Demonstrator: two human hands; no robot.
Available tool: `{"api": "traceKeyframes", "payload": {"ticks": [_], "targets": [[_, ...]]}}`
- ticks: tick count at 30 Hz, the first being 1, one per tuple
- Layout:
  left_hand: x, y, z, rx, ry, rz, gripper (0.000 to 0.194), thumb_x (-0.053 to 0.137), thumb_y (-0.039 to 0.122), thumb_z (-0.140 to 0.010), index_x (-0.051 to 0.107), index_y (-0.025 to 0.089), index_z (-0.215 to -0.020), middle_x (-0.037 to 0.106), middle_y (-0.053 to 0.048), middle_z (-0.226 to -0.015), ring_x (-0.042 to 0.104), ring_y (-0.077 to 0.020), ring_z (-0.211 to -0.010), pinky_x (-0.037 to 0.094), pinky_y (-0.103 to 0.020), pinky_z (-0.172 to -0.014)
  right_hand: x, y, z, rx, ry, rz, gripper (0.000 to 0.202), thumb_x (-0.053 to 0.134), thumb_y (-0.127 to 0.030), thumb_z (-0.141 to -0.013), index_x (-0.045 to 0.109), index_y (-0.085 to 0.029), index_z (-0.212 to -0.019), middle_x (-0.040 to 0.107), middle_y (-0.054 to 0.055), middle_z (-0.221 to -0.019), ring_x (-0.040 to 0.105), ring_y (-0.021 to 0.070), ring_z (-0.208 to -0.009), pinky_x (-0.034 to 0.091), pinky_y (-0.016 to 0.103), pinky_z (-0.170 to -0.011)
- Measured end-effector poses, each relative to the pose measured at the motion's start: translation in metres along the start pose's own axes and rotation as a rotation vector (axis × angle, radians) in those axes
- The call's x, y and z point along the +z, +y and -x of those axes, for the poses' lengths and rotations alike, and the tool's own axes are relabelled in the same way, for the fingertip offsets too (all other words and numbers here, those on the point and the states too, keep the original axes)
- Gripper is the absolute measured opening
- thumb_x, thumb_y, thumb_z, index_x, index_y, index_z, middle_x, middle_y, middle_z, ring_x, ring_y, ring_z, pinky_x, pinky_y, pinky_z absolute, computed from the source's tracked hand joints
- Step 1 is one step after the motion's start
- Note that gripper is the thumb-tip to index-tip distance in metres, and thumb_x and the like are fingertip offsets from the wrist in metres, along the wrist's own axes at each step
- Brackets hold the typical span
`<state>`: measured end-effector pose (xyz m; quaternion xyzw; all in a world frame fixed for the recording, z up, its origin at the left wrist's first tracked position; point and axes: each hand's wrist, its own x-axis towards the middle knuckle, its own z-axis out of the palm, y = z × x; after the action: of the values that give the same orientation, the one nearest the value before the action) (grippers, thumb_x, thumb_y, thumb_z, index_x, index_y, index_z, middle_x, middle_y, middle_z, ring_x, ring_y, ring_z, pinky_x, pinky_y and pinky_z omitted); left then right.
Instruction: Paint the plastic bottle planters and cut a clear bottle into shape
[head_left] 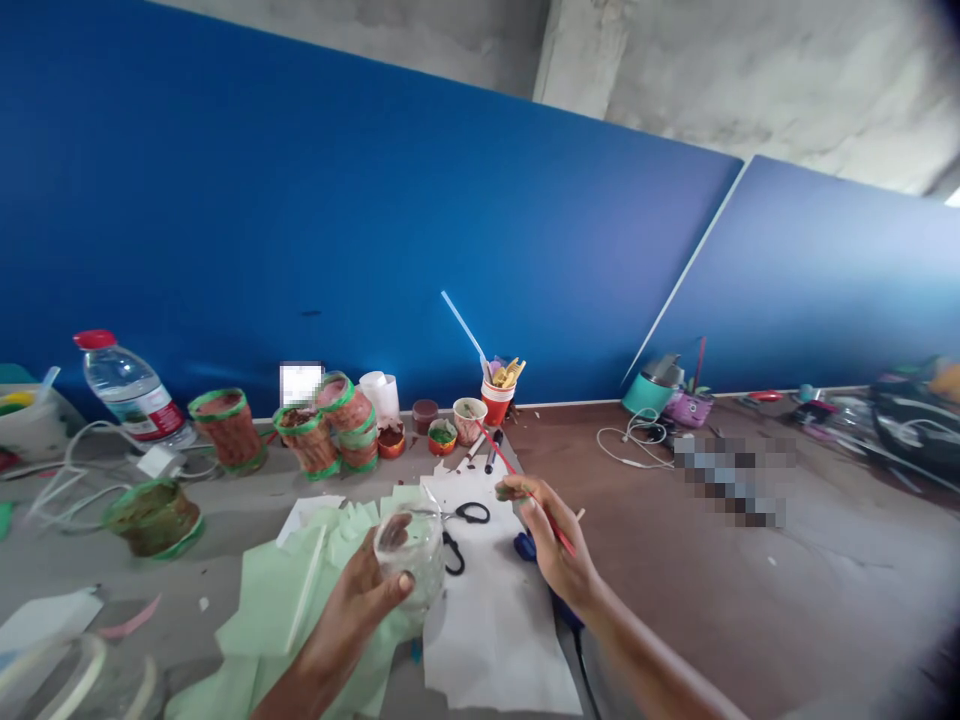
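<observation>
My left hand (367, 590) is wrapped around a clear plastic cup (421, 560), which looks like a cut piece of bottle, tilted above green paper. In my right hand (551, 540), the fingers pinch a thin red paintbrush (508, 462). Its far end reaches to the rim of a stained paper cup (470, 428); the tip is too small to make out. Black-handled scissors (471, 513) lie behind the plastic cup, their blades partly hidden by it. Close by stand a small pot of green paint (442, 436) and one of brown paint (391, 440).
Several brown-and-green painted containers (225, 430) stand at the back left, near a water bottle (135, 390). A red-and-white cup (497, 400) holds sticks and a straw. White paper (487, 620) and green paper sheets (262, 600) cover the front. A cable (637, 440) lies right. A blue partition (375, 200) bounds the table.
</observation>
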<state>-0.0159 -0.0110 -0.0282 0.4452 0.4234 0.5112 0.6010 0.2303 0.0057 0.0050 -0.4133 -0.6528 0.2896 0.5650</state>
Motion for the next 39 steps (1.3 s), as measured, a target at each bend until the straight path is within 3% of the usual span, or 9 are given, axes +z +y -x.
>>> {"api": "traceKeyframes", "payload": {"ticks": [4,9,12,16,31,35,39], "targets": [[-0.001,-0.005,-0.004,0.032,-0.015,0.001,0.076,0.08,0.054,-0.056,0.059,0.019,-0.12,0.059,-0.015,-0.128,0.046,-0.0374,-0.126,0.035,-0.047,-0.106,-0.002,0.003,-0.018,0.062,0.0,-0.023,0.04,0.042,-0.049,-0.094,0.062,-0.018,-0.109,0.068,0.01,-0.096,0.064,0.0217,-0.087,0.052,0.037,-0.081],[-0.004,-0.012,-0.007,0.111,-0.027,-0.006,0.07,0.08,0.05,-0.059,0.059,0.02,-0.118,0.059,-0.014,-0.126,0.047,-0.0357,-0.125,0.036,-0.045,-0.105,0.004,0.007,-0.036,0.029,-0.01,0.069,0.043,0.041,-0.052,-0.093,0.06,-0.018,-0.111,0.067,0.008,-0.089,0.062,0.0189,-0.077,0.052,0.035,-0.074],[-0.005,-0.012,-0.007,0.099,-0.068,-0.013,0.068,0.078,0.049,-0.063,0.056,0.02,-0.12,0.058,-0.014,-0.128,0.047,-0.0352,-0.125,0.036,-0.046,-0.105,0.011,0.009,-0.04,0.019,-0.072,0.154,0.041,0.04,-0.049,-0.094,0.059,-0.017,-0.109,0.067,0.007,-0.084,0.062,0.0176,-0.073,0.052,0.031,-0.069],[-0.004,-0.011,-0.008,0.115,-0.039,-0.003,0.073,0.078,0.054,-0.06,0.055,0.018,-0.12,0.058,-0.016,-0.127,0.048,-0.0364,-0.125,0.035,-0.047,-0.105,0.018,0.017,-0.043,0.016,-0.137,0.262,0.036,0.04,-0.043,-0.094,0.061,-0.017,-0.107,0.067,0.007,-0.081,0.062,0.0177,-0.071,0.05,0.031,-0.068],[-0.001,-0.008,-0.008,0.121,-0.01,0.002,0.074,0.078,0.055,-0.06,0.056,0.02,-0.12,0.061,-0.014,-0.126,0.05,-0.0352,-0.123,0.038,-0.046,-0.103,0.038,0.035,-0.08,0.129,-0.108,0.327,0.034,0.038,-0.041,-0.091,0.063,-0.018,-0.086,0.066,0.005,-0.072,0.06,0.017,-0.064,0.048,0.028,-0.061],[-0.001,-0.005,-0.007,0.11,-0.006,-0.004,0.076,0.078,0.057,-0.058,0.057,0.019,-0.12,0.06,-0.015,-0.127,0.049,-0.0361,-0.123,0.038,-0.046,-0.103,0.038,0.034,-0.079,0.155,-0.111,0.343,0.025,0.052,-0.039,-0.083,0.062,-0.018,-0.094,0.069,0.006,-0.079,0.063,0.0187,-0.07,0.048,0.029,-0.066],[0.0,-0.002,-0.005,0.111,-0.032,0.004,0.072,0.077,0.055,-0.061,0.056,0.02,-0.121,0.06,-0.015,-0.127,0.049,-0.0354,-0.124,0.038,-0.046,-0.103,0.034,0.036,-0.072,0.214,-0.142,0.397,0.04,0.063,-0.038,-0.074,0.058,-0.018,-0.108,0.069,0.005,-0.085,0.064,0.0206,-0.077,0.048,0.033,-0.073]]}}
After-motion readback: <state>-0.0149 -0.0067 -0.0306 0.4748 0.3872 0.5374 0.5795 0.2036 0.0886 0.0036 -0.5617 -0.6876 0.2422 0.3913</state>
